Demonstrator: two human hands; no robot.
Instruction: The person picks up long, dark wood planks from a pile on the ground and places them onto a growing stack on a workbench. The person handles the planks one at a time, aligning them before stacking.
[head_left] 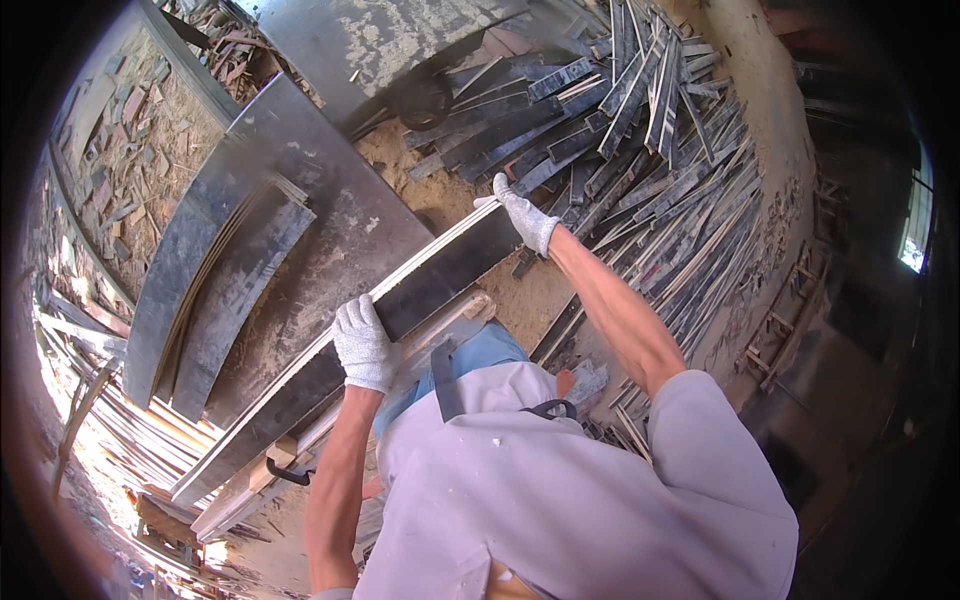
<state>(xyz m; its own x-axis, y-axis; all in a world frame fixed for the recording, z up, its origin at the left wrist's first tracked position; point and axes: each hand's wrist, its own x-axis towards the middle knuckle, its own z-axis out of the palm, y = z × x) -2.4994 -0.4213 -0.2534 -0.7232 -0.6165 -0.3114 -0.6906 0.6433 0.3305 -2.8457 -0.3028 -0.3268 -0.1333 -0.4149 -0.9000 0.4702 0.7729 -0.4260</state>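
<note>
A long, dark-faced plywood strip [445, 280] stands on edge, slanting from lower left to upper right in front of my body. Its upper edge is pale; whether it is one strip or several pressed together I cannot tell. My left hand [363, 345], in a pale knit glove, is closed over its middle, fingers across the pale edge. At the far right end, my right hand [524, 213], gloved alike, grips the strip near its tip. The strip lies along the near side of a dark worn tabletop [350, 205]. A pale wooden rail [440, 325] runs between it and me.
More dark plywood strips [240, 300] lie stacked on the tabletop's left part. A big heap of loose strips [650, 150] covers the ground at far right. Wood scraps [130, 160] litter the far left. A black curved handle [288, 473] juts out by my left forearm.
</note>
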